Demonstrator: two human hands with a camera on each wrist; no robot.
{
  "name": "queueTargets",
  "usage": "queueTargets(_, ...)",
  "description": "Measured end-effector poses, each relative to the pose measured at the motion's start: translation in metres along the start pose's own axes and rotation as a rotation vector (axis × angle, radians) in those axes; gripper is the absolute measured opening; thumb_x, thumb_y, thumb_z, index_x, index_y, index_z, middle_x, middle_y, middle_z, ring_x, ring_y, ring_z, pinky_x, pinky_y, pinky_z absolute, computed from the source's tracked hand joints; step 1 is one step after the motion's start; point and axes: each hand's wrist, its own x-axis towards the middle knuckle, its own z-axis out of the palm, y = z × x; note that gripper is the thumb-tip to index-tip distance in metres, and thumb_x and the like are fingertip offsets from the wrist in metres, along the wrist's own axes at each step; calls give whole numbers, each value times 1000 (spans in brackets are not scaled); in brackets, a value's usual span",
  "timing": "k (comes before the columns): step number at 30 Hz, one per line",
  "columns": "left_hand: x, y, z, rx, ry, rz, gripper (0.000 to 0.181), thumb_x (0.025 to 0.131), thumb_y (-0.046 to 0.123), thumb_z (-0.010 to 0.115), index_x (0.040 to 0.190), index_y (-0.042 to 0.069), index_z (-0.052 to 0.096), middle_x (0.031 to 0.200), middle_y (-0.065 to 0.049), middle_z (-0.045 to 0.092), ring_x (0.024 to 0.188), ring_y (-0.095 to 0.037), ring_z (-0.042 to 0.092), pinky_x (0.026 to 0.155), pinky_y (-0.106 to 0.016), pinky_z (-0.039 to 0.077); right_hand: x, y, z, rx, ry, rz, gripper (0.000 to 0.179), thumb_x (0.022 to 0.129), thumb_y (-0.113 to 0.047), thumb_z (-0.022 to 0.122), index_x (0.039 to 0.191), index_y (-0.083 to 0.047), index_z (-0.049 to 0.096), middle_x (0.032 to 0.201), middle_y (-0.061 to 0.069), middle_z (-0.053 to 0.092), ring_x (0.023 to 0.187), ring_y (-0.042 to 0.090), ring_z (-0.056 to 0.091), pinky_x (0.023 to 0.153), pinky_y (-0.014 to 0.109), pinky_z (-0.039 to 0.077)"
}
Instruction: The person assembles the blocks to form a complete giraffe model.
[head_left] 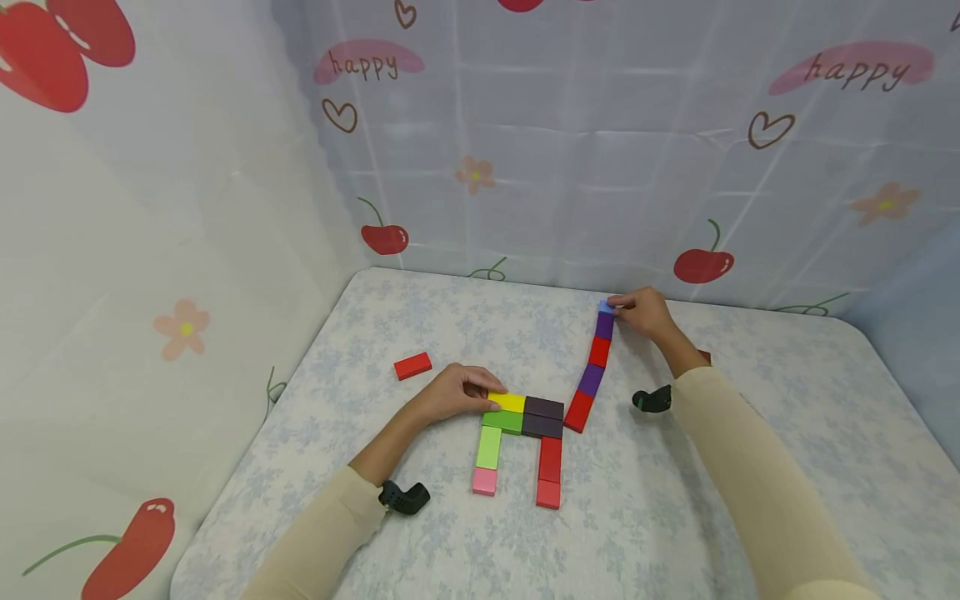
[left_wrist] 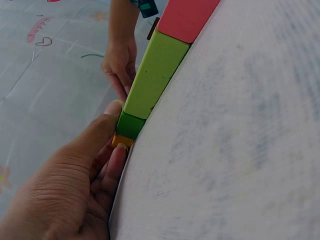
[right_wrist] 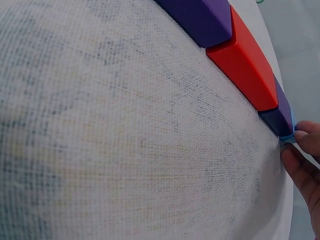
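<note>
In the head view, several coloured blocks lie flat on the table. My left hand (head_left: 457, 392) pinches the yellow block (head_left: 507, 402), which lies against a green block (head_left: 502, 423). To their right are two dark blocks (head_left: 543, 407). A lime block (head_left: 489, 448) and a pink block (head_left: 484, 481) run down on the left; red blocks (head_left: 550, 460) run down on the right. From the dark blocks' right end, a slanting row of red and purple blocks (head_left: 591, 380) leads up to a light blue block (head_left: 606, 307). My right hand (head_left: 647, 315) pinches this light blue block.
A loose red block (head_left: 412, 366) lies left of the arrangement. Partly behind the right wrist shows a brownish-red block (head_left: 704, 357). The patterned table (head_left: 360, 333) meets a curtain (head_left: 570, 208) printed with cherries and hearts at its far edge.
</note>
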Motion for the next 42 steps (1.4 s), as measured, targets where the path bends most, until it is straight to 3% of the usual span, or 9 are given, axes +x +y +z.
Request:
queueTargets(10, 0, 3, 1, 15, 2, -21, 28, 85, 4, 81, 113, 2, 78, 110, -9, 74, 83, -11, 60, 72, -22, 51, -1, 3, -1, -2, 27, -49, 27, 99, 0, 61, 124, 3, 69, 130, 22, 64, 126, 42, 55, 98, 52, 50)
queueTargets(16, -3, 8, -1, 17, -2, 1, 27, 85, 3, 81, 113, 1, 78, 109, -12, 73, 81, -7, 59, 71, -22, 51, -3, 5, -3, -20, -15, -57, 29, 100, -6, 61, 126, 2, 70, 138, 24, 59, 120, 43, 59, 93, 51, 53)
queueTargets(22, -3, 8, -1, 12, -1, 3, 27, 86, 3, 81, 112, 1, 78, 109, -11, 73, 82, -8, 60, 72, -23, 52, -21, 2, -16, -48, -15, -73, 34, 103, -13, 59, 132, 2, 65, 137, 27, 58, 121, 44, 57, 92, 53, 54)
queueTargets(30, -3, 9, 0, 19, -16, 10, 28, 86, 4, 81, 114, 0, 77, 111, -14, 73, 83, -8, 60, 72, -22, 51, -56, 4, -31, -77, 84, -178, 32, 104, -15, 59, 130, 2, 66, 133, 27, 61, 121, 46, 55, 98, 63, 45)
queueTargets(37, -3, 8, 1, 24, -13, 8, 28, 86, 4, 81, 113, 1, 77, 110, -13, 73, 83, -6, 60, 72, -22, 52, -88, 11, -30, -29, 186, -145, 33, 105, -19, 56, 130, -1, 67, 124, 26, 65, 116, 43, 55, 94, 63, 47)
queueTargets(42, -2, 6, 1, 9, -3, -1, 28, 85, 2, 81, 113, 1, 77, 110, -12, 73, 83, -8, 60, 73, -23, 52, -103, 16, -28, 4, 281, -131, 33, 105, -19, 57, 130, -1, 67, 129, 26, 63, 118, 42, 56, 91, 61, 51)
